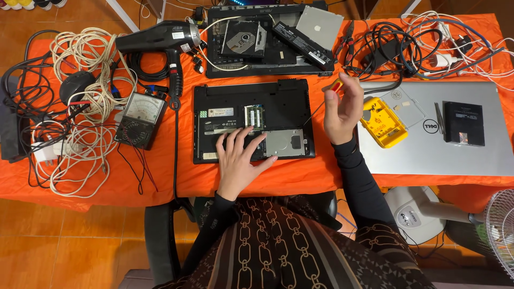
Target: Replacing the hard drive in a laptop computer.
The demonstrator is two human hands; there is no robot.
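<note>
An opened black laptop base (251, 101) lies upside down on the orange table, its memory slot and silver hard drive (285, 143) exposed. My left hand (240, 156) rests flat on the base's near edge, fingers spread beside the hard drive. My right hand (342, 107) is raised just right of the base, gripping a small screwdriver (333, 86) with a red and yellow handle; its thin shaft slants down toward the base.
A closed silver laptop (482, 155) at the right carries a yellow screwdriver-bit case (379, 122) and a black drive (463, 123). Behind stand a second dismantled laptop (267, 53), a black hair dryer (160, 40), a multimeter (140, 119) and tangled cables (80, 96). A fan (500, 230) is at lower right.
</note>
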